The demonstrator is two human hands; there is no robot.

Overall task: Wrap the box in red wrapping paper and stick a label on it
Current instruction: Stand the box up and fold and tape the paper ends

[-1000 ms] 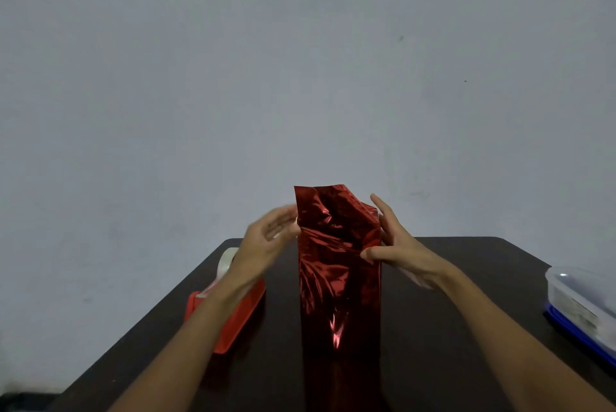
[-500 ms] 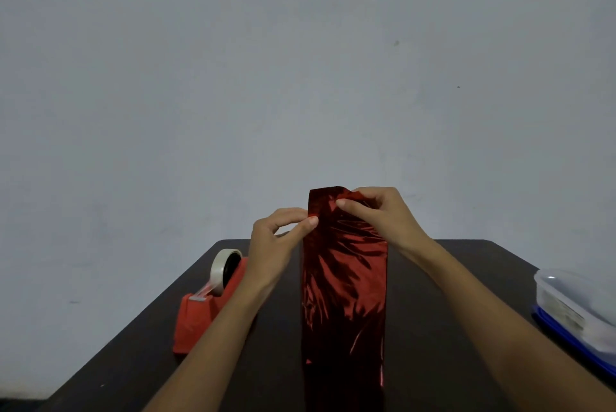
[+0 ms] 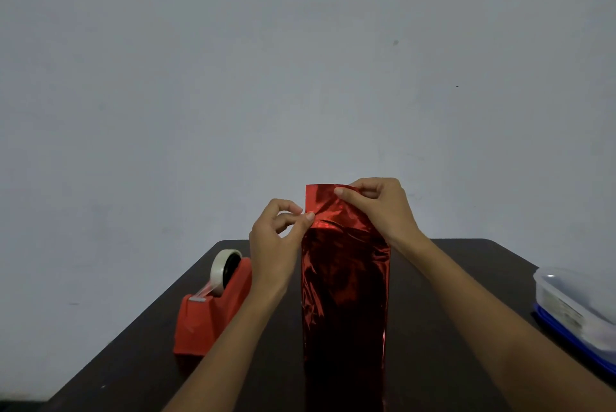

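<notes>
A tall box wrapped in shiny red paper (image 3: 345,285) stands upright on the dark table (image 3: 443,285), in the middle of the head view. Its loose top flap sticks up above the box. My right hand (image 3: 380,208) pinches the flap's upper right edge between thumb and fingers. My left hand (image 3: 280,238) pinches the paper at the flap's left edge, near the box's top corner. The box itself is hidden under the paper. No label is in sight.
A red tape dispenser (image 3: 213,308) with a roll of clear tape sits left of the box, close to my left forearm. A clear plastic container with a blue lid (image 3: 576,311) lies at the table's right edge. A plain grey wall is behind.
My right hand went from the box's right side up to the flap's top edge. My left hand closed into a pinch on the left edge. The crumpled flap now stands flatter.
</notes>
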